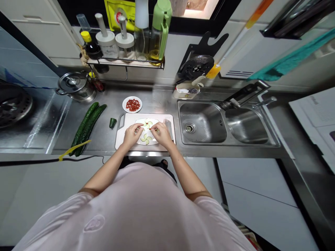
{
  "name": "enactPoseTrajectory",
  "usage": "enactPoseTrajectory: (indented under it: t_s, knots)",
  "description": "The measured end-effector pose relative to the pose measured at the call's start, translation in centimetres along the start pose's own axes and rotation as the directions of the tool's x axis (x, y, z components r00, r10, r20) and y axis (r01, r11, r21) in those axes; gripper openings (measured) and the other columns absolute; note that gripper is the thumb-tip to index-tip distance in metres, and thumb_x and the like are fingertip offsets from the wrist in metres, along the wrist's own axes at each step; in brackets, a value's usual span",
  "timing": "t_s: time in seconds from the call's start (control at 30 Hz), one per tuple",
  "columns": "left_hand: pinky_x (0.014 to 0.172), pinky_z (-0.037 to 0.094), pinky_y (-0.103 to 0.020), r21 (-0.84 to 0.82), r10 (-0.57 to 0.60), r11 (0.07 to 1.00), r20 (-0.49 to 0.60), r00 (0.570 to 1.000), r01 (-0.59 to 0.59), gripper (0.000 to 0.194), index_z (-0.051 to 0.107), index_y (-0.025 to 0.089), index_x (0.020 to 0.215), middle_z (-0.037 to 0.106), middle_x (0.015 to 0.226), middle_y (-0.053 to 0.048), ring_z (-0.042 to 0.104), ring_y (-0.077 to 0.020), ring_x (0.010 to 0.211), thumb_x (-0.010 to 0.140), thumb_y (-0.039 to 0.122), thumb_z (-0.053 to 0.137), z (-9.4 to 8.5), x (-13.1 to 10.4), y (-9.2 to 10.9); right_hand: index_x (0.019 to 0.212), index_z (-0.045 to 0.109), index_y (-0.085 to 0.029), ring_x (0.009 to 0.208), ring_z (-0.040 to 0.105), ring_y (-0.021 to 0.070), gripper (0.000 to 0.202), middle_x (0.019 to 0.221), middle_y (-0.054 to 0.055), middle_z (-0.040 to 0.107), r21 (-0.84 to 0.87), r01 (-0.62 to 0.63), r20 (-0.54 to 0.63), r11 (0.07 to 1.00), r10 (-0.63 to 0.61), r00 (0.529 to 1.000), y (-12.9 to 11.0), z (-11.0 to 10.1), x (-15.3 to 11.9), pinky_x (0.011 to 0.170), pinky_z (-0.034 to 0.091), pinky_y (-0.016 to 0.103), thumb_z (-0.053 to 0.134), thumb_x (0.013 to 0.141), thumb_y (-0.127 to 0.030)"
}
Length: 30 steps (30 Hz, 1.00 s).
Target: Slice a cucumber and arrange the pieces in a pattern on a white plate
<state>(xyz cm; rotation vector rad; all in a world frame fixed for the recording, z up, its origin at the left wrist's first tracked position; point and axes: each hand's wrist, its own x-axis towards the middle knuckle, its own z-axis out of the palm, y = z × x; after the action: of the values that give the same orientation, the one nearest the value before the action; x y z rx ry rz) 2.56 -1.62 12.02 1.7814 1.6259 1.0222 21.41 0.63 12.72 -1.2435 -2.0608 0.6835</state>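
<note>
A white plate (pixel 154 142) lies on the cutting board (pixel 120 137). Thin cucumber slices (pixel 146 140) form curved pinwheel patterns on it, one near the far edge and one nearer me. Over the plate's right side, my right hand (pixel 161 134) pinches what looks like a small red goji berry (pixel 150 129). My left hand (pixel 133 134) hovers at the plate's left side, thumb and fingertips pressed together; whatever they hold is too small to make out. Behind the board sits a small white dish (pixel 125 107) of red goji berries (pixel 133 105).
Two whole cucumbers (pixel 87 123) and a cucumber end (pixel 112 122) lie left of the board. A knife (pixel 169 128) rests along the board's right side. The double sink (pixel 202 122) is to the right. A lidded pot (pixel 75 87) stands back left, beneath the bottle shelf (pixel 125 63).
</note>
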Motion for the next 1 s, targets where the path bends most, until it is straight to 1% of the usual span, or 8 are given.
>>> enactPoseTrajectory:
  t_s: [0.1, 0.2, 0.33, 0.43, 0.57, 0.7, 1.0]
  knots:
    - [0.076, 0.043, -0.027, 0.123, 0.021, 0.992, 0.061, 0.998, -0.028, 0.024, 0.062, 0.021, 0.103, 0.065, 0.089, -0.002, 0.054, -0.013, 0.072, 0.085, 0.031, 0.05, 0.4, -1.1, -1.8, 0.084, 0.059, -0.02, 0.088, 0.048, 0.0186, 0.012, 0.087, 0.004, 0.058, -0.041, -0.042, 0.052, 0.998, 0.044, 0.998, 1.1, 1.6, -1.3, 0.082, 0.033, 0.031, 0.048, 0.086, -0.024]
    - [0.079, 0.043, -0.028, 0.221, 0.044, 0.973, 0.119, 0.992, -0.07, 0.023, 0.062, 0.021, 0.102, 0.065, 0.088, -0.002, 0.054, -0.0149, 0.076, 0.085, 0.03, 0.05, 0.9, -2.2, -3.1, 0.082, 0.059, -0.02, 0.088, 0.047, 0.0184, 0.012, 0.086, 0.003, 0.058, -0.113, -0.077, 0.085, 0.991, 0.087, 0.993, 1.9, 3.4, -2.4, 0.08, 0.032, 0.029, 0.049, 0.086, -0.024]
    - [0.082, 0.042, -0.03, 0.306, 0.067, 0.945, 0.178, 0.982, -0.12, 0.022, 0.062, 0.021, 0.102, 0.064, 0.09, -0.004, 0.054, -0.0176, 0.087, 0.086, 0.029, 0.048, 1.7, -3.3, -4.0, 0.082, 0.059, -0.02, 0.09, 0.045, 0.0188, 0.011, 0.088, 0.003, 0.058, -0.233, -0.087, 0.137, 0.969, 0.121, 0.983, 2.5, 5.3, -3.3, 0.079, 0.029, 0.029, 0.049, 0.086, -0.023]
    - [0.082, 0.041, -0.03, 0.355, 0.08, 0.922, 0.22, 0.972, -0.156, 0.022, 0.062, 0.022, 0.101, 0.063, 0.091, -0.005, 0.053, -0.0185, 0.089, 0.087, 0.029, 0.047, 2.3, -3.9, -4.3, 0.083, 0.059, -0.02, 0.09, 0.044, 0.0195, 0.012, 0.088, 0.004, 0.058, -0.3, -0.088, 0.171, 0.95, 0.145, 0.975, 2.9, 6.2, -3.6, 0.079, 0.028, 0.03, 0.048, 0.087, -0.024]
    - [0.079, 0.04, -0.031, 0.407, 0.099, 0.89, 0.263, 0.96, -0.204, 0.023, 0.064, 0.022, 0.099, 0.061, 0.089, -0.006, 0.052, -0.0192, 0.088, 0.089, 0.028, 0.044, 3.1, -4.2, -4.6, 0.085, 0.059, -0.019, 0.09, 0.044, 0.02, 0.015, 0.09, 0.005, 0.058, -0.353, -0.084, 0.207, 0.932, 0.165, 0.964, 3.1, 6.7, -3.6, 0.078, 0.027, 0.03, 0.046, 0.089, -0.025]
    - [0.077, 0.038, -0.032, 0.429, 0.12, 0.87, 0.292, 0.949, -0.243, 0.025, 0.064, 0.023, 0.103, 0.06, 0.087, -0.006, 0.05, -0.019, 0.085, 0.089, 0.028, 0.044, 3.6, -4.5, -4.9, 0.086, 0.059, -0.019, 0.09, 0.043, 0.0201, 0.017, 0.09, 0.006, 0.058, -0.374, -0.072, 0.233, 0.925, 0.169, 0.958, 3.2, 6.8, -3.6, 0.076, 0.026, 0.03, 0.045, 0.09, -0.026]
    - [0.074, 0.036, -0.031, 0.455, 0.179, 0.837, 0.3, 0.937, -0.305, 0.027, 0.065, 0.025, 0.103, 0.057, 0.091, -0.007, 0.046, -0.0187, 0.084, 0.09, 0.028, 0.042, 3.9, -4.9, -5.1, 0.085, 0.059, -0.019, 0.088, 0.043, 0.0205, 0.019, 0.089, 0.006, 0.058, -0.416, -0.049, 0.242, 0.908, 0.162, 0.957, 3.2, 7.3, -3.6, 0.075, 0.025, 0.031, 0.043, 0.091, -0.026]
